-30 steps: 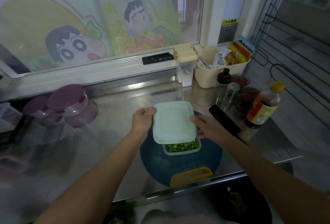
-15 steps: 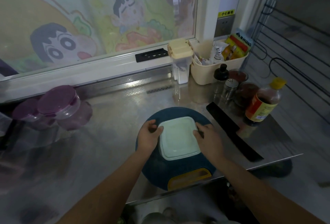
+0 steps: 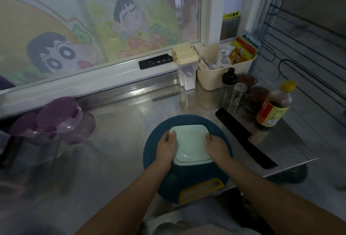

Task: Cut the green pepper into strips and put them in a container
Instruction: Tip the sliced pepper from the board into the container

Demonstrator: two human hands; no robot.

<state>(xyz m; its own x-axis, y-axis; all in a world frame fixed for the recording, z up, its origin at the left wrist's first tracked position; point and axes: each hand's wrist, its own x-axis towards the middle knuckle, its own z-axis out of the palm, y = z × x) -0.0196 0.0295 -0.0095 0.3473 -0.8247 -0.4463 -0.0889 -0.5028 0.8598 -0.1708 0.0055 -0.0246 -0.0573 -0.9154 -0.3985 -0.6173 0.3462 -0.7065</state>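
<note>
Head-worn camera looks forward and down, close over the counter (image 3: 121,122).

Pale green lid (image 3: 189,141), dark blue board (image 3: 187,178), purple jars (image 3: 58,115).

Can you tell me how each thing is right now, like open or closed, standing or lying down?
container, closed, sits on cutting board
left hand, grips container's left edge
right hand, grips its right edge
knife, lies flat on counter, untouched
sauce bottle, upright, capped
purple jars, closed
</note>
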